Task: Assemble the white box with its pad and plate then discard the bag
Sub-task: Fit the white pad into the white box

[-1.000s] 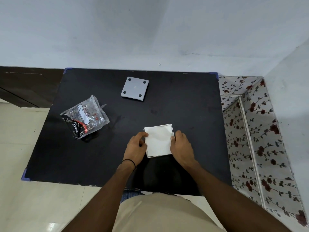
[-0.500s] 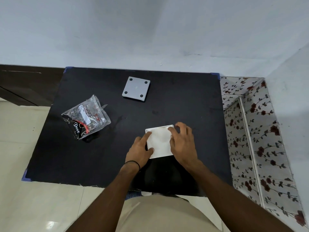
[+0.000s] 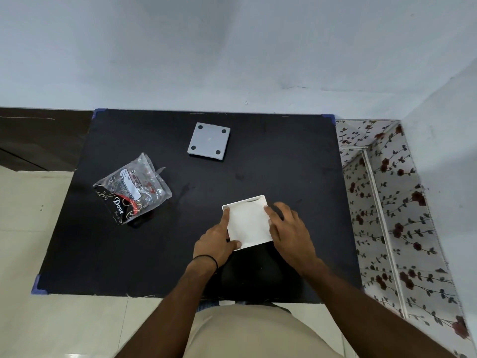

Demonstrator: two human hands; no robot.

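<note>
A shallow white box (image 3: 248,221) lies open side up on the black table (image 3: 284,164), with a white pad filling its inside. My left hand (image 3: 218,240) grips its left edge and near-left corner, thumb on the front rim. My right hand (image 3: 289,228) rests against its right edge, fingers spread along the rim. A grey square plate (image 3: 209,141) with four dark round feet lies apart at the back of the table. A crumpled clear plastic bag (image 3: 132,188) with black and red printing lies at the left.
A fabric bin with a rose pattern (image 3: 382,202) stands open against the table's right side. The wall runs directly behind the table. Tiled floor lies to the left and in front.
My right hand has slid from on top of the pad to the box's right edge. My left hand has shifted along the left edge. The box has turned slightly.
</note>
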